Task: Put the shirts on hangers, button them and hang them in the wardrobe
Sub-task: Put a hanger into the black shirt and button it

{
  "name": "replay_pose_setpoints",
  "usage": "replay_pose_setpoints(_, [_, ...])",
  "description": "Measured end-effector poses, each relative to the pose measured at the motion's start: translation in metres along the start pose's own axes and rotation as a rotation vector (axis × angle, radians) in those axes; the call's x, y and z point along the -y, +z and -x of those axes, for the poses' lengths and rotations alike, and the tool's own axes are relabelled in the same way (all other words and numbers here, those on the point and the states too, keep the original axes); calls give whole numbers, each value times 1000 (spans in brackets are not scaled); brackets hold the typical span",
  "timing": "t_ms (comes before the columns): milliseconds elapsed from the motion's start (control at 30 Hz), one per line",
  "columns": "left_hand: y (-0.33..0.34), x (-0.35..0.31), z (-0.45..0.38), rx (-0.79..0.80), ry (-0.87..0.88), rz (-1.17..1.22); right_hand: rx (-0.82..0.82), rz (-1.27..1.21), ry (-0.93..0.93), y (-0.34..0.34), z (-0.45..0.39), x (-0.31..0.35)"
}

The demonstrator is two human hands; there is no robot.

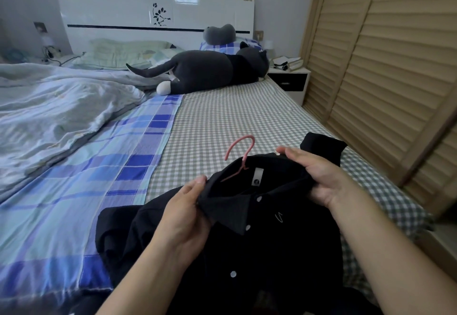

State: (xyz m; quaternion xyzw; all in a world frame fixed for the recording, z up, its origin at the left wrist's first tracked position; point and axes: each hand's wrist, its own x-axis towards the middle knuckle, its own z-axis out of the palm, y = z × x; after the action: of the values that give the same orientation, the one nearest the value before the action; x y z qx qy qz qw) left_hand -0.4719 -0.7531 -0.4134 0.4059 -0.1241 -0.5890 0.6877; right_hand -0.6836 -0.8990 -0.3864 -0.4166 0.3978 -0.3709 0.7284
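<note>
A black shirt [267,245] with white buttons lies front-up on the bed [222,121]. A pink hanger [241,152] is inside it, and its hook sticks out of the neck. My left hand [183,215] pinches the left side of the collar. My right hand [319,176] grips the right side of the collar near the shoulder. A white label shows inside the neck. The hanger's arms are hidden under the cloth.
A louvred wooden wardrobe door [385,67] stands shut along the right. A grey cat plush [210,69] lies across the bed's far end. A crumpled pale blue quilt [54,106] covers the left. A bedside table [290,79] stands at the back right.
</note>
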Motion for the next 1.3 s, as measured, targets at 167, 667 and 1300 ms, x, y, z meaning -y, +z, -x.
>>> replay_pose_setpoints(167, [-12, 2, 6, -12, 75, -269, 48, 98, 87, 2, -7, -13])
replay_pose_setpoints(667, [-24, -33, -9, -77, 191, -844, 103, 1408, -516, 1, -65, -5])
replay_pose_setpoints(1300, [-91, -26, -157, 102, 137, -2147, -372, 1738, -488, 54, -230, 12])
